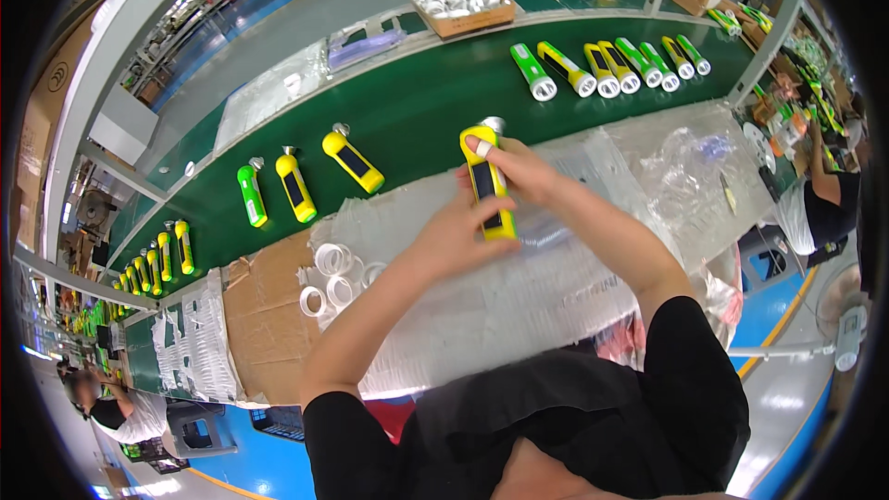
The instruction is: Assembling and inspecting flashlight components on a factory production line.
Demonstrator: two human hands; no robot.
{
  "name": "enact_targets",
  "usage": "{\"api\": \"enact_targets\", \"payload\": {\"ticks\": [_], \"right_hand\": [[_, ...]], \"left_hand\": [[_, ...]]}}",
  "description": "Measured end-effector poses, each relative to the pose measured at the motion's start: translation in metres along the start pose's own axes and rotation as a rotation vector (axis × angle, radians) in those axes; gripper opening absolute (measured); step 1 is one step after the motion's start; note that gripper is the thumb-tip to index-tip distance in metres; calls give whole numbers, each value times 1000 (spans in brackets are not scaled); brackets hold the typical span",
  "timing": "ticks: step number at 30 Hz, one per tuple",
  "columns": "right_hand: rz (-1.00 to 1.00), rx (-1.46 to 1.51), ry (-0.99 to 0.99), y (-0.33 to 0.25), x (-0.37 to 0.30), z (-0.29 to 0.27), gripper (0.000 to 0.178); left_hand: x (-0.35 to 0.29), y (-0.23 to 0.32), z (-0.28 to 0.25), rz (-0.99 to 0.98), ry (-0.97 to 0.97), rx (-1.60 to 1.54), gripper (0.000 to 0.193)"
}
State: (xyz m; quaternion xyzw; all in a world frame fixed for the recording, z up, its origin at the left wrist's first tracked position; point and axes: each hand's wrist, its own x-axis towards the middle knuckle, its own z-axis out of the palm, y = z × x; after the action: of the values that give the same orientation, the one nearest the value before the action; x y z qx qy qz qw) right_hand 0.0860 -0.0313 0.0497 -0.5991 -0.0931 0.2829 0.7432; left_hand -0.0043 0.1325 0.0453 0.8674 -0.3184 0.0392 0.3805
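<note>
A yellow flashlight with a dark panel along its body is held up in front of me, above the plastic-covered near strip of the bench. My right hand grips its upper end, and the thumb, which has a white wrap, presses on the yellow body. Around the lower end, the fingers of my left hand are curled, slightly blurred. A silvery lamp head shows past the far end of the flashlight. Several loose white rings lie beside my left forearm.
On the green bench surface, yellow flashlights and a green flashlight lie to the left; a row of flashlights lies at the far right. Beyond stands a cardboard tray of white rings. Metal posts frame the bench; co-workers sit either side.
</note>
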Motion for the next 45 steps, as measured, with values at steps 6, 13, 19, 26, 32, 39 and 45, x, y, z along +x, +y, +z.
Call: {"api": "enact_targets", "payload": {"ticks": [6, 13, 19, 26, 32, 39, 45], "right_hand": [[-28, 270, -152, 42, -99, 36, 44], [-26, 76, -517, 55, -154, 75, 68], [-133, 0, -328, 62, -163, 86, 46], [-253, 33, -205, 83, -165, 84, 38], [-267, 257, 123, 74, -175, 52, 44], [-242, 256, 121, 75, -188, 34, 45], [-213, 168, 64, 68, -183, 41, 46]], "left_hand": [[-54, 32, -8, -77, 512, -11, 35], [-70, 40, 15, -22, 388, -564, 48], [-86, 57, 9, 218, 425, -242, 43], [-81, 66, 26, 326, 291, -41, 37], [-44, 9, 57, -52, 431, 108, 50], [-34, -29, 65, -16, 228, 128, 54], [-47, 18, 38, -111, 316, -172, 44]]}}
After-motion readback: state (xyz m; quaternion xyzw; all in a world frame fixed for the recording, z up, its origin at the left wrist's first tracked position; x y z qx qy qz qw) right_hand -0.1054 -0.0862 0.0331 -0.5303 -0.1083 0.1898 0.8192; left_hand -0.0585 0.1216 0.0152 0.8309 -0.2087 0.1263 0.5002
